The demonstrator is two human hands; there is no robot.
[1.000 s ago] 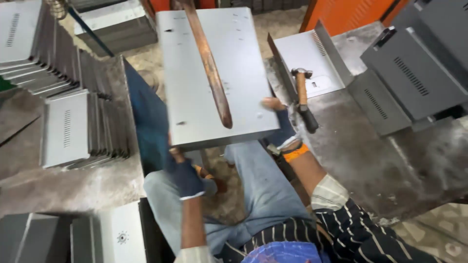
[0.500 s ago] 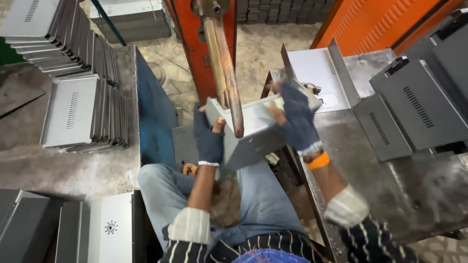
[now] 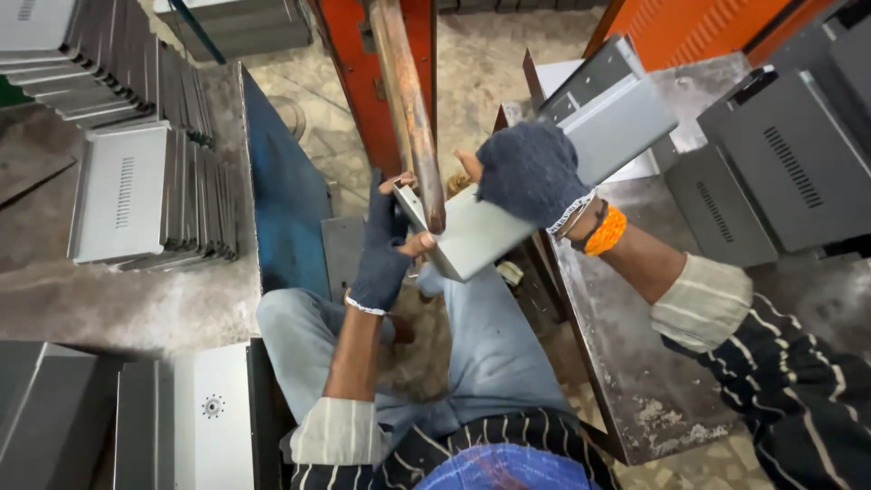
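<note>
Left hand [image 3: 386, 259], dark glove, gripping lower end of bent grey sheet-metal panel [image 3: 544, 172]; fingers curling round edge, thumb pressing on face. Right hand [image 3: 531, 172], dark glove, lying over panel middle, fingers closing down on top face. Panel tilting, running up-right from left fingers, passing under right fingers. Rusty lever bar [image 3: 408, 100] hanging just beside left fingertips, crossing panel's lower end. Stacked grey panels [image 3: 136, 195] well left of both hands.

Dark knit gloves cover the left hand [image 3: 381, 263] and right hand [image 3: 531, 172], with striped sleeves and an orange wristband [image 3: 606, 230].
</note>
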